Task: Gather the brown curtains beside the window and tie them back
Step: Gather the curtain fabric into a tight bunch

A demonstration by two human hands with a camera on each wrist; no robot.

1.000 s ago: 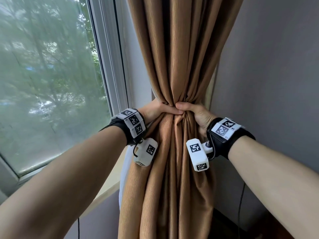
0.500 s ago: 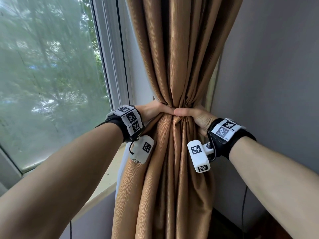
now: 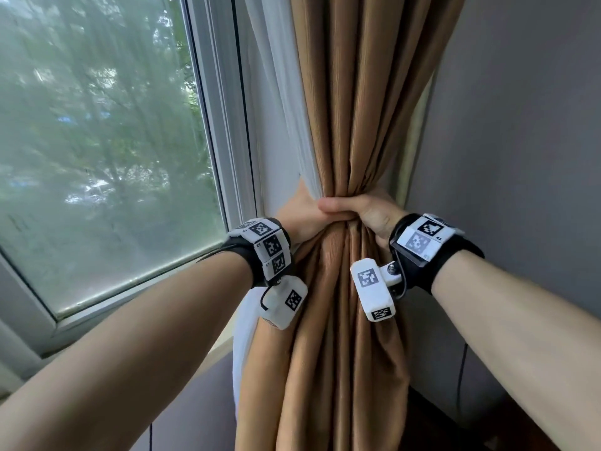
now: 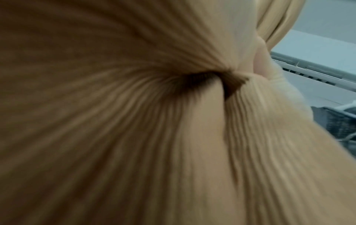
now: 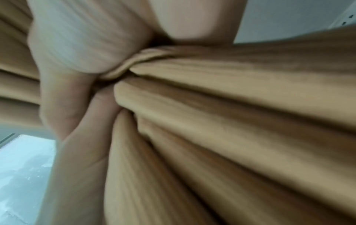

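Observation:
The brown curtain [image 3: 351,102] hangs bunched between the window and the grey wall, pinched into a narrow waist. My left hand [image 3: 300,214] grips that waist from the window side. From the wall side my right hand [image 3: 361,211] holds it too, thumb across the front. Both hands meet at the same height. The left wrist view is filled with gathered brown curtain [image 4: 134,121] folds running into one point. Seen from the right wrist, my right hand's fingers [image 5: 77,91] wrap the curtain [image 5: 231,114]. No tie-back strap shows.
A white sheer curtain [image 3: 276,92] hangs behind the brown one, beside the window frame [image 3: 224,125]. The window sill [image 3: 224,346] runs below my left forearm. A grey wall [image 3: 520,125] stands at the right, with a dark cable [image 3: 461,379] running down it.
Both hands have shifted slightly right with the gathered curtain, exposing more of the white sheer curtain by the frame. The grip on the bunch is unchanged.

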